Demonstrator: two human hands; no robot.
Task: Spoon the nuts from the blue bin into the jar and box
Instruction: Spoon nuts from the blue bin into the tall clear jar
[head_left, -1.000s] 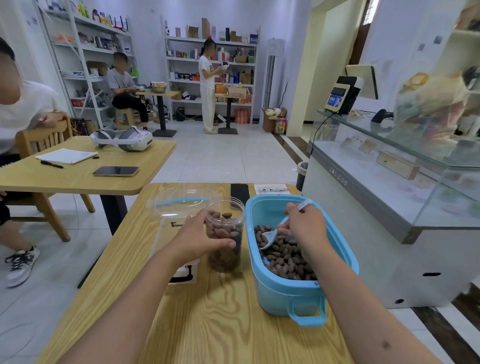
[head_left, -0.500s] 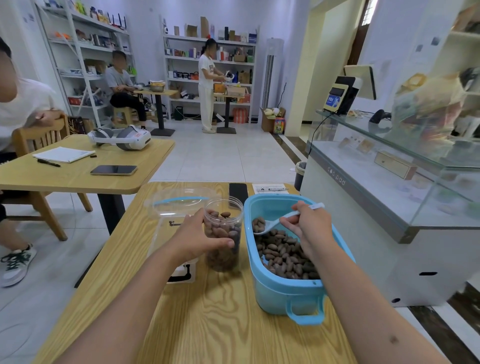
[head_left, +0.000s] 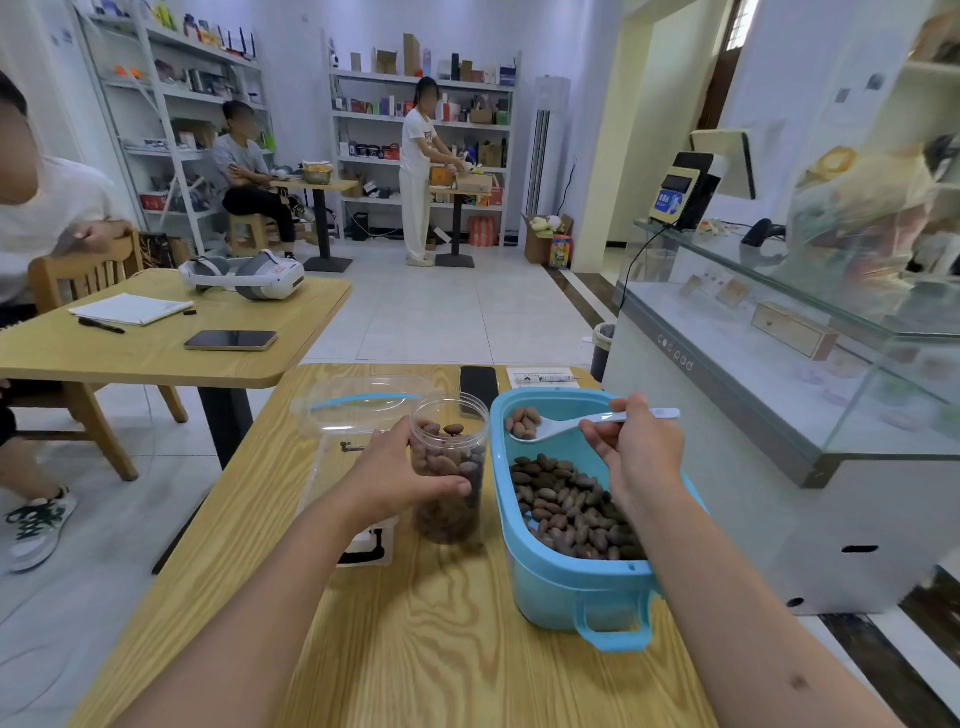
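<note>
1. At far left a second wooden counter (head_left: 156, 358) carries a notepad (head_left: 130, 309), a pen (head_left: 101, 326), a dark phone (head_left: 231, 340) and a white headset (head_left: 244, 275).
2. On the near counter (head_left: 415, 649), the clear box (head_left: 358, 447) stands furthest left of the task's things, its clear lid with a blue rim on top; a black mark on its front is partly hidden and unreadable.
3. The left hand (head_left: 400, 478) is wrapped around the jar (head_left: 449, 467), thumb across the front, holding it upright just right of the box. The jar is open and mostly filled with brown nuts.
4. Behind the jar lies a black phone (head_left: 479, 384), and beside it a white slip (head_left: 540, 375) whose print is too small to read.
5. The blue bin (head_left: 571, 582) sits just right of the jar, nearly touching it, with nuts (head_left: 571, 509) piled in its near half.
6. The right hand (head_left: 639, 452) pinches the handle of a white spoon (head_left: 561, 427), held level above the bin's far end with a few nuts in its bowl, pointing toward the jar.
7. At right, a glass display case (head_left: 753, 374) bears the pale lettering "coolpad" along its edge.
</note>
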